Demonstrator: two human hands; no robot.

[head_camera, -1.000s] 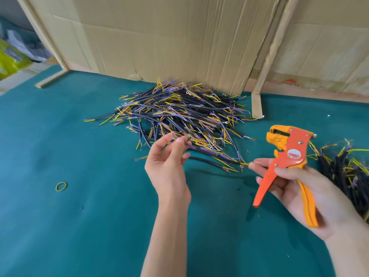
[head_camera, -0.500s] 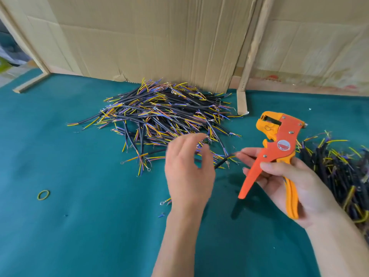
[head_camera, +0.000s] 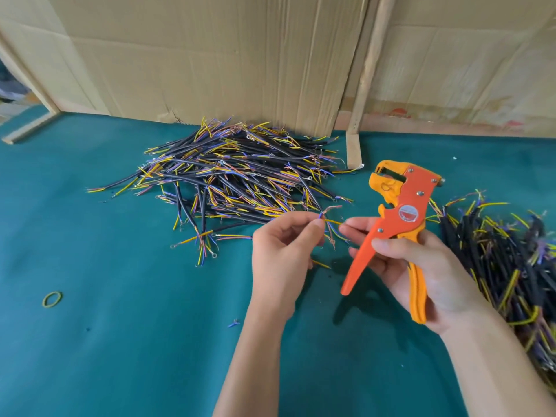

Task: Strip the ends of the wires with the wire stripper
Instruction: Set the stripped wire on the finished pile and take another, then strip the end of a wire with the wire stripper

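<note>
A: What's the setting?

B: A teal felt table (head_camera: 120,341) backed by flattened cardboard sheets (head_camera: 210,55) standing upright, with a pale wooden strip (head_camera: 365,73) leaning between two of them.

A: And the hands?

B: The left hand (head_camera: 281,260) is raised over the felt, thumb and forefinger pinching one wire (head_camera: 329,221) near its end. The right hand (head_camera: 421,266) is wrapped round the wire stripper (head_camera: 400,218), thumb across the orange handle, fingers behind, with a fingertip reaching to the wire's yellow strand.

A: How does that wire look?

B: Only its splayed end shows: thin yellow, blue and reddish strands fanning out from the pinch, some with bare coppery tips. The strands point right, towards the stripper; the rest is hidden behind the left hand.

A: The stripper?

B: Orange body, yellow-orange head and second handle, a round label at the pivot. Its long axis is steep, head up and away from the person, handles down; the orange handle splays out lower left, so the handles are apart.

A: Anything holding the wires?

B: Nothing; they lie loose. A big wire heap (head_camera: 240,179), black-sheathed with yellow and blue ends, sits beyond the left hand against the cardboard. A second pile (head_camera: 505,266) lies at the right edge, beside the right wrist. A green rubber band (head_camera: 52,299) lies well off to the left, and a small wire scrap (head_camera: 234,323) near the left forearm.
</note>
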